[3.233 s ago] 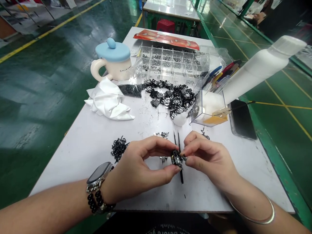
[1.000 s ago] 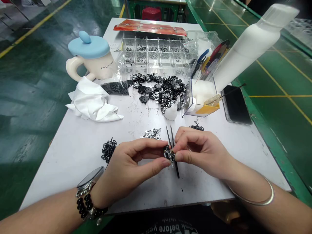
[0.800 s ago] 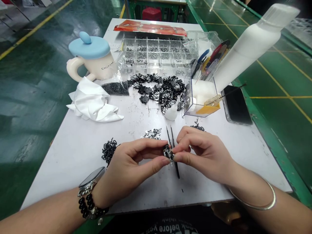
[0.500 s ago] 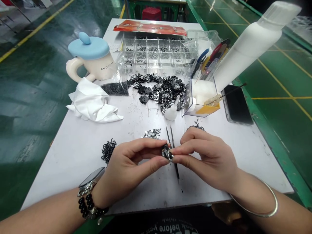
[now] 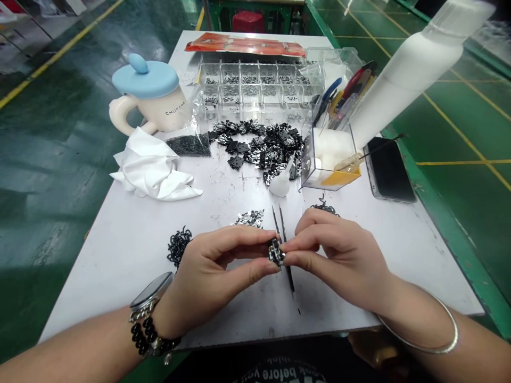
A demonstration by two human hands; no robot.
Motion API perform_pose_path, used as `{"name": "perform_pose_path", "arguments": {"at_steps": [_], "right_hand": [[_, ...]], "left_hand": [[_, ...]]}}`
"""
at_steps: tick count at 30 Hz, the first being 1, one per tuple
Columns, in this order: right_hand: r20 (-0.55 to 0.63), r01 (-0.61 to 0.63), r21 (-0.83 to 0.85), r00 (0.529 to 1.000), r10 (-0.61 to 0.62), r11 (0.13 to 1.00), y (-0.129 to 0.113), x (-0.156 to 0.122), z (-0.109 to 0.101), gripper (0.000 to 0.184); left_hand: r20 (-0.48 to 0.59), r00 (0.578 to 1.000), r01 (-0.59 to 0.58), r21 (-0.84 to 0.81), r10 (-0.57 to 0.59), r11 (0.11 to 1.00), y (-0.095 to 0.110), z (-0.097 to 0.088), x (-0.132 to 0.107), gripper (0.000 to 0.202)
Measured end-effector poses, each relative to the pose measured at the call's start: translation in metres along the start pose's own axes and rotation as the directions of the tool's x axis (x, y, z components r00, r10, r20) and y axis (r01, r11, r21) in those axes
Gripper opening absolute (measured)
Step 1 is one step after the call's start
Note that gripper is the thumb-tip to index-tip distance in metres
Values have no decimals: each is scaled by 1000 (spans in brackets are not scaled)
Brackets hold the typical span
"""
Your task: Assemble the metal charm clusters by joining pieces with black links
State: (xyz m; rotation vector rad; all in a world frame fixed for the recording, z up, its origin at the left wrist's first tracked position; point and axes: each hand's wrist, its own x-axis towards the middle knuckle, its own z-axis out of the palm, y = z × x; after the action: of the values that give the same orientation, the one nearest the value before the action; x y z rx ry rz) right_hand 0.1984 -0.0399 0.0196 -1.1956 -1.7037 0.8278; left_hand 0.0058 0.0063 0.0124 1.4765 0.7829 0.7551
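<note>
A small black and silver metal part [image 5: 275,252] is held up over the near middle of the table. My left hand [image 5: 217,271] pinches it between thumb and forefinger from the left. From the right, my right hand [image 5: 339,260] presses thumb and forefinger together at its edge; whether a smaller piece sits between them is hidden. Dark tweezers [image 5: 290,279] lie on the table beneath the part. Just behind my left hand is a heap of small silver pieces [image 5: 250,218]. Black curved pieces [image 5: 179,246] lie left of that hand, and more dark pieces [image 5: 324,206] lie behind my right hand.
Black assembled parts [image 5: 275,143] are piled mid-table before a clear compartment tray [image 5: 255,114]. A white dropper bottle [image 5: 280,185], a tool box [image 5: 329,183], a tall white bottle [image 5: 411,74] and a phone [image 5: 391,170] stand or lie rightward. A lidded mug [image 5: 159,109] and white cloth [image 5: 151,170] are left.
The held part has turned slightly between my fingers and shifted a little to the right. Both hands keep nearly the same pose.
</note>
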Motion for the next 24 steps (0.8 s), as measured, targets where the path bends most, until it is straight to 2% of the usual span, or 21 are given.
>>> {"name": "perform_pose_path", "arguments": {"at_steps": [5, 9, 19, 21, 24], "right_hand": [[-24, -58, 32, 998, 59, 998, 1, -1, 5, 4], [-50, -44, 21, 998, 45, 999, 1, -3, 9, 4], [-86, 206, -193, 971, -225, 959, -1, -5, 10, 10], [-95, 192, -180, 973, -211, 965, -2, -6, 10, 10], [-121, 71, -57, 990, -78, 996, -2, -6, 11, 5]], "left_hand": [[-8, 1000, -14, -2, 14, 1000, 0, -1, -2, 32], [-32, 999, -24, 7, 24, 1000, -2, -1, -2, 31], [-36, 993, -106, 82, 109, 991, -4, 0, -2, 32], [-29, 992, -117, 84, 120, 990, -4, 0, -2, 33], [-20, 991, -130, 84, 132, 988, -4, -1, -2, 34]]}}
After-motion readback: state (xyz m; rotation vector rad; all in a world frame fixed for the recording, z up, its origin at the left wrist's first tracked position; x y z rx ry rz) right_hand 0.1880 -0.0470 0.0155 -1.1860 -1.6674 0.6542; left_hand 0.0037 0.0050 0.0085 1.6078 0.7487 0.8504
